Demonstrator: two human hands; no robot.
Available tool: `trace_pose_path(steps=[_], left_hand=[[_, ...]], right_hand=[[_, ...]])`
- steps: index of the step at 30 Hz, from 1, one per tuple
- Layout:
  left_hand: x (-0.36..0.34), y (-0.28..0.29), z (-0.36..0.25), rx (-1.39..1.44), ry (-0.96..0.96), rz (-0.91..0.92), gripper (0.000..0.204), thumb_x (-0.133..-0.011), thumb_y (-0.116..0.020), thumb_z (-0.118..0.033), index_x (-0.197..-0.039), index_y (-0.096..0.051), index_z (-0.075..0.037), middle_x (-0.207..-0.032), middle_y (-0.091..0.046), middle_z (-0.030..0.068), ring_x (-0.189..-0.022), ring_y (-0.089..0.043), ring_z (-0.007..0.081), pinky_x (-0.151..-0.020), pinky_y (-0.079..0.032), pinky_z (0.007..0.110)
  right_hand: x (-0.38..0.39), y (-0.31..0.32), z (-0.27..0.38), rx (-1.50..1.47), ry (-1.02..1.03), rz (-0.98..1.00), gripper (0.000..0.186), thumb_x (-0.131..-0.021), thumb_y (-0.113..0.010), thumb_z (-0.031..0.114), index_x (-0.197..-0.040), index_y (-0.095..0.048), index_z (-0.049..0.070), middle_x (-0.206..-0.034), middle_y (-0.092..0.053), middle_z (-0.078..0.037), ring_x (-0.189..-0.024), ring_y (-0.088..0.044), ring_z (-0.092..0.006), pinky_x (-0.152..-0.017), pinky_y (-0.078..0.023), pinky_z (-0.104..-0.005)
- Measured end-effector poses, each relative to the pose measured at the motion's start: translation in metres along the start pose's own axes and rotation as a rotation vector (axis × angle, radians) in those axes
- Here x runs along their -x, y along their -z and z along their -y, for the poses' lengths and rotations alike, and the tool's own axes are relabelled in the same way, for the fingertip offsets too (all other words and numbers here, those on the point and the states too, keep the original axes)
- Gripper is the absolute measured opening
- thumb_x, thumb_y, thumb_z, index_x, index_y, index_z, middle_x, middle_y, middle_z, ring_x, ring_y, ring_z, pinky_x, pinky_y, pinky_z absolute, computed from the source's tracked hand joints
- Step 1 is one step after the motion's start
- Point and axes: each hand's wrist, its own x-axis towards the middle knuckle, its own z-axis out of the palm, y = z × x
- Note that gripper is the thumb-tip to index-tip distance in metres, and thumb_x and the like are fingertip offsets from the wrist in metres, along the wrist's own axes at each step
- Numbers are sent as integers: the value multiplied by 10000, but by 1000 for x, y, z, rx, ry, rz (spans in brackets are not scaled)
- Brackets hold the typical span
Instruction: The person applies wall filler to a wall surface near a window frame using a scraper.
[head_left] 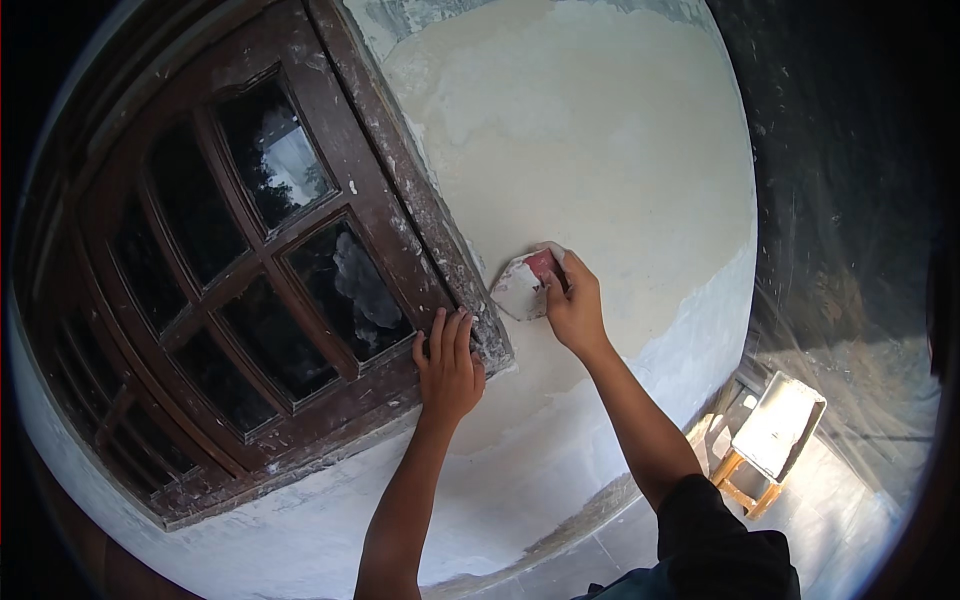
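Note:
My right hand is closed around a flat, angular hand tool, whitish with plaster and showing a red patch near my fingers. Its exact kind is hard to make out. It lies against the plastered wall, right beside the window's outer frame. Lower and to the left, my left hand rests with stretched fingers on the bottom right corner of the brown wooden window. Nothing shows in that hand. White smears mark the window's wood and its frame edge.
Beige filler covers much of the wall, with whiter areas below. At the lower right, a wooden stool carries a whitish rectangular tray. A dark, shiny sheet-like surface stands along the right. Grey floor tiles run below the wall.

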Motion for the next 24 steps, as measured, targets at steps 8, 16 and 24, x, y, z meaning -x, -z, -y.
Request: trace_pose_path(steps=[8,16,24], left_hand=[[1,0,1,-32,-20,30,613,-808,-560,-139,-1380,-369,-28,-1421,-412,143,-1400,-285,342,-1063,-176,564],[1,0,1,-12,-1,14,602,-794,-562,-132,-1370,-408,-46,-1422,-433,105,-1393,-321,302,-1071,-173,554],[0,-1,1,-15,-3,12,604,-789,-562,-132,-1368,-414,-49,-1426,-430,103,-1395,-316,306,-1070,-168,558]], right_hand=[[-6,7,-5,-136,-95,-15,332,-818,-500,-75,-1135,-582,-22,-909,-602,-171,-789,-598,-277,-737,-474,-325],[-19,10,-5,-144,-156,-90,341,-801,-534,-85,-1133,-586,-28,-919,-605,-170,-813,-600,-298,-749,-473,-323],[-25,7,0,-220,-310,-279,316,-880,-499,-48,-1187,-567,-22,-979,-634,-131,-862,-609,-192,-797,-477,-288]])
